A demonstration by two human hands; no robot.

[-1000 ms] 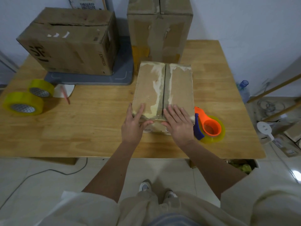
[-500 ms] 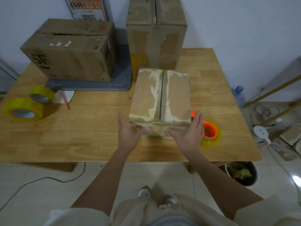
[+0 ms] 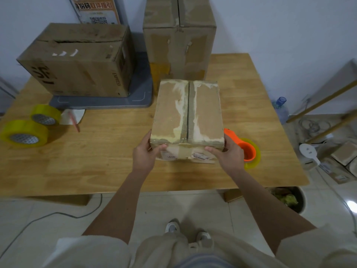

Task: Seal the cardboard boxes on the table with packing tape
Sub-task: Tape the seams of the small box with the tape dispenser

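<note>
A small worn cardboard box (image 3: 204,113) stands in the middle of the wooden table (image 3: 108,151), its top flaps closed with a taped centre seam. My left hand (image 3: 144,155) grips its near left corner, thumb on the front face. My right hand (image 3: 229,153) grips the near right corner the same way. An orange tape dispenser (image 3: 247,149) with a yellow roll lies just right of the box, partly behind my right hand. Two more boxes stand behind: a wide one (image 3: 77,60) at the back left and a tall one (image 3: 179,37) at the back centre.
Two yellow tape rolls (image 3: 25,132) lie at the table's left edge, beside a white paper with a red pen (image 3: 74,122). The wide box sits on a grey tray (image 3: 139,97). Right of the table are a water bottle (image 3: 281,107), clutter and a bin (image 3: 289,198).
My hands left the box top, where they pressed flat, and came round its near corners. They now hold the box on both sides.
</note>
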